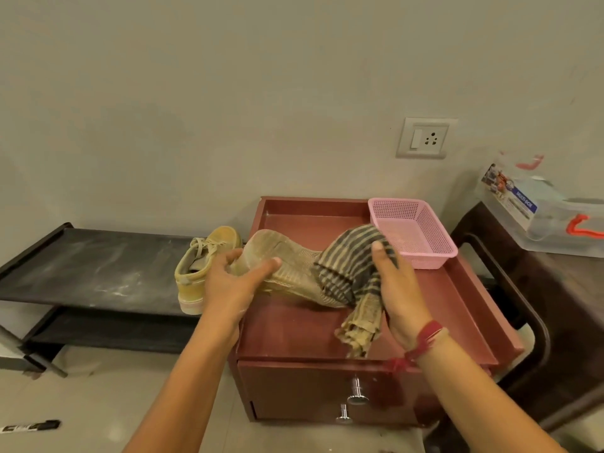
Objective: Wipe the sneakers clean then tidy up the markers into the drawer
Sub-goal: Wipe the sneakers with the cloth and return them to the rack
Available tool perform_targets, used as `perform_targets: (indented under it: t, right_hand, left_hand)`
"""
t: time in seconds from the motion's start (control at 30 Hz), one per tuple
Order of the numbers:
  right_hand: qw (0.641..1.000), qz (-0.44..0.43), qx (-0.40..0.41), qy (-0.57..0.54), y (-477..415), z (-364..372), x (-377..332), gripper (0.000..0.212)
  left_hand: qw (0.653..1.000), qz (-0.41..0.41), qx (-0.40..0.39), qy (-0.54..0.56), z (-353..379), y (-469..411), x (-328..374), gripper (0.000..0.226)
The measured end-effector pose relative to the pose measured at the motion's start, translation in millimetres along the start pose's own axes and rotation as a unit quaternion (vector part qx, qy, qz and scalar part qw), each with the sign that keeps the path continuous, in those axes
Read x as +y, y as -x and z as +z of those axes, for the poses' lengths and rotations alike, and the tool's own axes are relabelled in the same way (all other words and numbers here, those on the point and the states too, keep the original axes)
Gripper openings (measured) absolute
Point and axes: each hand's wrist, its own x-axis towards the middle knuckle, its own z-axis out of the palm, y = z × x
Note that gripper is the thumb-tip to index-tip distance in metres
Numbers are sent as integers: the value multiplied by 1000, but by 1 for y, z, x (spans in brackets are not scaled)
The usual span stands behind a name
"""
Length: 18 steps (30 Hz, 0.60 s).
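Note:
My left hand (233, 279) grips a tan sneaker (291, 266) turned sole-up above the red-brown drawer cabinet (467, 308). A striped grey and beige cloth (353, 273) is pressed on the sole's toe end by my right hand (397, 286), and its loose end hangs down onto the cabinet top. The second tan sneaker (201, 266) stands upright at the right end of the black shoe rack (94, 266). One black marker (31, 426) lies on the floor at the lower left. The cabinet's drawers, with metal knobs (358, 392), are closed.
A pink mesh basket (413, 230) sits at the back right of the cabinet top. A dark chair (536, 289) stands to the right, with a clear plastic box (542, 210) on it. A wall socket (425, 137) is behind.

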Motion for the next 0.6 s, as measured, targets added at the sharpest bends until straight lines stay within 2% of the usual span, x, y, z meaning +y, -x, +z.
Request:
perform_targets:
  t: [0.17, 0.33, 0.47, 0.6]
  right_hand:
    - [993, 10, 101, -59, -13, -16, -13, 15]
    - [992, 49, 102, -59, -17, -15, -4, 16]
    - [996, 36, 82, -29, -17, -8, 4, 17]
    - [993, -63, 96, 30, -11, -2, 0, 15]
  left_hand:
    - [985, 160, 30, -55, 3, 11, 14, 102]
    - [965, 237, -66, -91, 0, 17, 13, 122]
    - [932, 275, -165, -170, -13, 15, 15, 110]
    - [901, 308, -191, -239, -24, 16, 14, 102]
